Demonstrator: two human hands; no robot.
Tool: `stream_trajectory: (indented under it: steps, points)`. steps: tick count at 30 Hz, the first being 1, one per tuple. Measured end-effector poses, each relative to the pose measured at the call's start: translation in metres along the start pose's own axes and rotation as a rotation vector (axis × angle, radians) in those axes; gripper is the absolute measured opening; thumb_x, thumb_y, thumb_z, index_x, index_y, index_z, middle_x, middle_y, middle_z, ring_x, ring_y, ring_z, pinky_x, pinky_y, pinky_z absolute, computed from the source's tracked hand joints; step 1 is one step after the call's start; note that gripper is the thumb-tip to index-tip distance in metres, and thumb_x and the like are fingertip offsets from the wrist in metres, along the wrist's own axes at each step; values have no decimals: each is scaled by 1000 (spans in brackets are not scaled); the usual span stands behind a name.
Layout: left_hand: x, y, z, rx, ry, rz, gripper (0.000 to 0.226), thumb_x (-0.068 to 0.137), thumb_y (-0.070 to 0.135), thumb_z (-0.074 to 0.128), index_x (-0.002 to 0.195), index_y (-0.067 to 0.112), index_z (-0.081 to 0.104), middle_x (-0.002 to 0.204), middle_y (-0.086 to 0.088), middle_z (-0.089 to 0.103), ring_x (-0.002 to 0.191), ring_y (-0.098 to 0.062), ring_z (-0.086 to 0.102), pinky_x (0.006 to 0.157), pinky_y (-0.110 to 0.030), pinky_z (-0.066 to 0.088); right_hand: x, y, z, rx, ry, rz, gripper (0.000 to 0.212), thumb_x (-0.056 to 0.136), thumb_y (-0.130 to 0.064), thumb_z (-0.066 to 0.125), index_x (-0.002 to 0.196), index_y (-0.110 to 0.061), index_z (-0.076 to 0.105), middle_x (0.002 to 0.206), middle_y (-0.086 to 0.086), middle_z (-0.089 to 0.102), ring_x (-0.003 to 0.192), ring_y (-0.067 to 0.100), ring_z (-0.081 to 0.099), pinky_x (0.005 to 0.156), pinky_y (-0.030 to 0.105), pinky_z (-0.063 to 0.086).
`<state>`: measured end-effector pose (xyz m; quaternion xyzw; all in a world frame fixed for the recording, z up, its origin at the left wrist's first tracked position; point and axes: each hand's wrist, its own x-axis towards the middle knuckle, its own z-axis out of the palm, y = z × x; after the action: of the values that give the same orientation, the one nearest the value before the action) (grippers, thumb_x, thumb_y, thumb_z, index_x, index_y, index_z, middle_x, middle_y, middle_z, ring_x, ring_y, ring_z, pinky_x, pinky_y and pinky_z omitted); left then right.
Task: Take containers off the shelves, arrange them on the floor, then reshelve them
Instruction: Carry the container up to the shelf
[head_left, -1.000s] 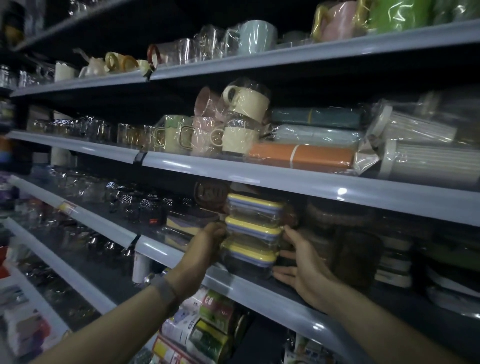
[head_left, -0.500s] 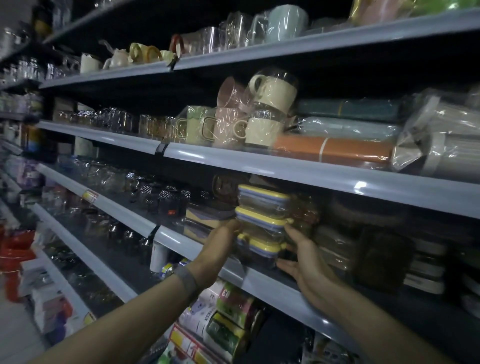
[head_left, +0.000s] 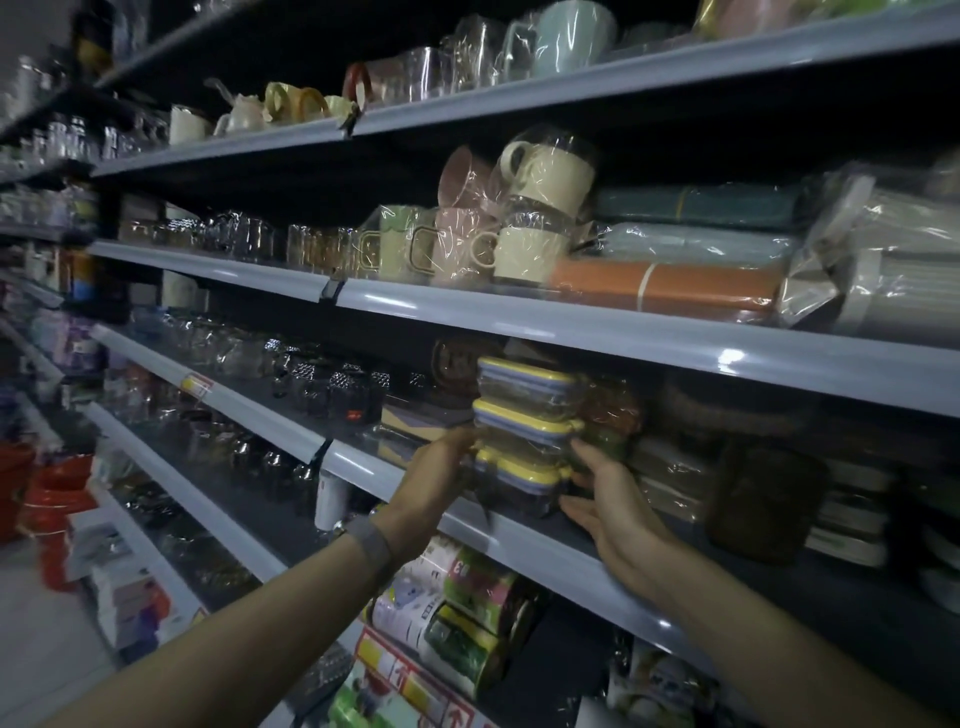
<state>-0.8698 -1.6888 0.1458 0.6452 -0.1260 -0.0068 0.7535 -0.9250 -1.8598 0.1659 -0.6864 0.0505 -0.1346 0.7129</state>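
little changed: left hand (head_left: 441, 467) and right hand (head_left: 610, 501) still sandwich the film-wrapped stack of clear yellow-lidded plastic containers (head_left: 524, 415); right fingers (head_left: 589, 453) straight, left's hidden. lift not begun.

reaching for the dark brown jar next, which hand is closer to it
Right. The right hand presses the right side of the stack of yellow-lidded containers, the side that faces the dark brown jar. The left hand holds the stack's far, left side.
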Motion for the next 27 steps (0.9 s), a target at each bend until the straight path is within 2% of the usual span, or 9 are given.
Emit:
stream_trajectory:
  steps: [2, 5, 7, 10, 12, 16, 19, 23, 27]
  points:
    - [-10, 3, -3, 12, 18, -8, 27, 105, 30, 48, 103, 21, 73, 83, 15, 77, 80, -3, 69, 77, -22, 51, -8, 0, -2, -83, 29, -11, 11, 108, -32, 52, 111, -29, 62, 132, 0, 60, 123, 25, 59, 112, 39, 44]
    - [-31, 7, -8, 64, 50, -39, 31, 103, 33, 52, 111, 12, 73, 110, -7, 75, 97, -16, 67, 89, -32, 50, -17, 9, -5, -206, 45, -86, 15, 104, -28, 58, 96, -35, 68, 128, -1, 66, 117, 22, 62, 111, 42, 47]
    - [-48, 9, -11, 103, 72, -49, 33, 102, 30, 55, 116, 6, 73, 114, -14, 74, 98, -24, 63, 88, -37, 49, -28, 11, -4, -277, 26, -148, 15, 103, -26, 59, 100, -35, 70, 124, -3, 67, 117, 21, 62, 110, 42, 47]
    - [-75, 8, -21, 255, 96, -35, 25, 95, 33, 61, 101, 13, 75, 110, -11, 75, 95, -26, 69, 89, -43, 55, -48, 16, 5, -379, -58, -204, 14, 103, -22, 59, 106, -30, 70, 109, -5, 69, 109, 18, 62, 101, 35, 49]
    - [-94, 3, -34, 409, 117, -20, 37, 85, 39, 59, 96, 7, 74, 108, -21, 74, 87, -29, 71, 86, -47, 57, -63, 26, 16, -463, -146, -207, 16, 102, -28, 60, 113, -28, 72, 109, -6, 70, 106, 15, 64, 99, 35, 50]
    - [-140, -11, -65, 716, 133, -14, 31, 79, 41, 52, 79, 19, 73, 88, -4, 74, 81, -22, 65, 89, -39, 53, -88, 56, 43, -640, -330, -239, 36, 96, -45, 60, 128, -30, 68, 120, -8, 69, 110, 13, 63, 98, 33, 50]
    - [-177, -19, -89, 914, 156, -50, 41, 76, 45, 45, 82, 9, 65, 90, -11, 71, 85, -23, 64, 85, -38, 50, -112, 78, 71, -709, -445, -269, 32, 99, -43, 57, 129, -33, 63, 116, -9, 68, 94, 8, 64, 81, 21, 48]
    - [-224, -37, -126, 1008, 226, -110, 46, 83, 45, 44, 102, 14, 72, 104, -5, 75, 98, -26, 68, 90, -40, 55, -138, 116, 111, -747, -591, -273, 35, 98, -51, 50, 129, -37, 59, 118, -8, 66, 91, 14, 64, 78, 34, 50]
    - [-270, -76, -165, 1105, 325, -242, 36, 98, 34, 53, 128, 21, 68, 132, -3, 69, 118, -27, 63, 97, -31, 50, -162, 167, 152, -805, -712, -257, 44, 89, -59, 48, 127, -39, 57, 134, -7, 61, 123, 20, 60, 101, 37, 49]
